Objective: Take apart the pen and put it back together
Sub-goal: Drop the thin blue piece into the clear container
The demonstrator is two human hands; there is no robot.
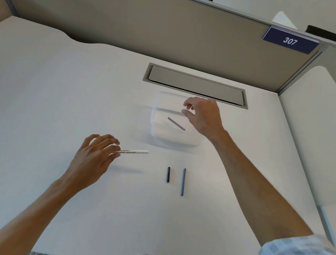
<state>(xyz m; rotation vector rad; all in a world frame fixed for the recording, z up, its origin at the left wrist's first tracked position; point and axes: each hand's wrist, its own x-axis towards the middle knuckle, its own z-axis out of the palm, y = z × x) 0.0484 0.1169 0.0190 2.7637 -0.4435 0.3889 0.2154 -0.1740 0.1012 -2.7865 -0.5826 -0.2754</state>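
My left hand (97, 152) holds a white pen barrel (134, 151) with small print, lifted above the desk and pointing right. A short black pen piece (168, 174) and a longer thin blue piece (183, 182) lie side by side on the desk, to the right of the barrel. A clear plastic box (158, 134) stands behind them with a thin dark rod (176, 123) inside. My right hand (203, 116) hovers over the box's right side, fingers apart and curled, holding nothing.
A grey cable flap (195, 84) is set into the white desk (41, 92) just behind the box. A beige partition (133, 22) with a blue "307" sign (290, 40) closes off the back.
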